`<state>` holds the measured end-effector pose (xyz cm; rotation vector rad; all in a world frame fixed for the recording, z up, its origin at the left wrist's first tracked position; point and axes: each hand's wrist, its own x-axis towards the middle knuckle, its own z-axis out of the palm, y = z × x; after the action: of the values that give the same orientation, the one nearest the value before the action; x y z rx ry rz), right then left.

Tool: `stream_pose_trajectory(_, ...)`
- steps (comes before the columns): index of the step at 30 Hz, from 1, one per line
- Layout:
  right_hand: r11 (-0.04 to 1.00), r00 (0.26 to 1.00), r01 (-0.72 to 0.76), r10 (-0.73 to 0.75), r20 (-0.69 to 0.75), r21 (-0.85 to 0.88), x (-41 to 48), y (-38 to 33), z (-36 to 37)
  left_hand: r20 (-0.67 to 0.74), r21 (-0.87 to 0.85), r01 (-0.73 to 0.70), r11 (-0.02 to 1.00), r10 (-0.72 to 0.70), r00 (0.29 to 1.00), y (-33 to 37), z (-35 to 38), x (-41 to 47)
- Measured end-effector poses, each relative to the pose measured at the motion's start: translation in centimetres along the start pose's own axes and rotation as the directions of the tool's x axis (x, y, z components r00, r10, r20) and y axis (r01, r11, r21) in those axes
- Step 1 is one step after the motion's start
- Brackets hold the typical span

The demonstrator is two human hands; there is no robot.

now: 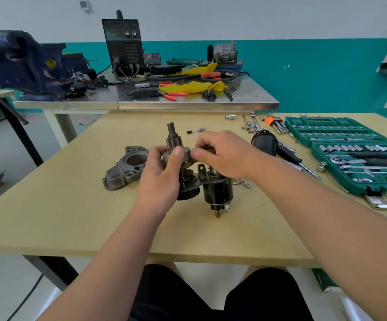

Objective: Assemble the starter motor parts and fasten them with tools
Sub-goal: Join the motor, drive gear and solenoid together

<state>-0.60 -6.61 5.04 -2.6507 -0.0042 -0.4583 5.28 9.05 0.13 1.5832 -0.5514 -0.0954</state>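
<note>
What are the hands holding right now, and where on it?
Both grip the starter drive assembly at its grey collar below the shaft: left hand with its thumb across the front, right hand pinching the right edge.

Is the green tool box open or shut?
Open: the green tool box lies spread flat on the table, with rows of sockets showing in both halves.

The light wooden table (72, 228) carries a grey cast housing (124, 170) left of the middle; at the right lies an open green socket case (326, 137); between them, toward the far edge, a black cylinder (264, 142), a black-handled screwdriver (295, 158), an orange-held hex key set (275, 123) and a small silver socket (230, 117)
</note>
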Motion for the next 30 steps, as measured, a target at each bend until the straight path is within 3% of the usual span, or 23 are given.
stream_pose_trajectory(7, 0.997, 0.998, -0.049, 0.048, 0.031, 0.056, -1.0, 0.1, -0.1, -0.051, 0.085, -0.053, 0.995, 0.058, 0.997, 0.4, 1.0, -0.3)
stream_pose_trajectory(11, 0.999, 0.999, -0.026, 0.027, 0.019, -0.039, -1.5, -0.3, -0.3, -0.048, 0.115, -0.102, 0.988, 0.108, 0.993, 0.6, 1.0, -0.7)
stream_pose_trajectory(23, 1.0, 0.998, -0.021, 0.021, -0.061, 0.01, -2.0, -0.9, -0.1, -0.027, 0.083, -0.15, 0.985, 0.153, 0.988, 0.7, 0.6, -1.1)
stream_pose_trajectory(30, 0.999, 0.994, -0.014, 0.009, -0.104, -0.052, -1.9, -1.3, 0.5, -0.027, 0.061, -0.16, 0.985, 0.162, 0.986, 0.3, 0.5, -1.2)
